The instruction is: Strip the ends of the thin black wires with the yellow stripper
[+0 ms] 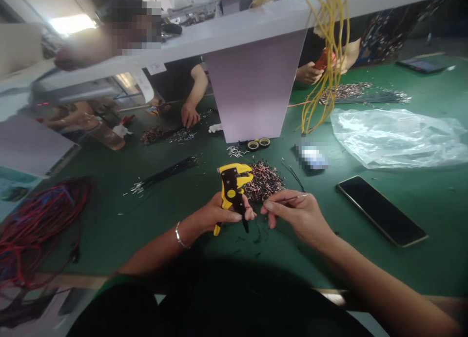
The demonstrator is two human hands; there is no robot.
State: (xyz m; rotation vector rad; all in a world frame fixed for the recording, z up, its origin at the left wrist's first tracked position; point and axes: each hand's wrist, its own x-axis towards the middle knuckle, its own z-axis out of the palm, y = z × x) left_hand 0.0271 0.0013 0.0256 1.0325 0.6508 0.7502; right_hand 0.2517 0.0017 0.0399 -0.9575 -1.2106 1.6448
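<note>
My left hand is closed around the handles of a yellow and black wire stripper, whose jaws point up and to the right. To its right, my right hand pinches a thin wire between thumb and fingers; its light tip shows above the knuckles. Just behind both hands lies a heap of short cut wires, dark with coppery ends. A couple of loose dark wires rest right of the heap. The wire and the stripper's jaws are apart.
A phone lies at right, near a clear plastic bag. Red cable coils sit at left, and a dark wire bundle lies left of centre. Yellow wires hang over the divider. Co-workers' hands work across the green table.
</note>
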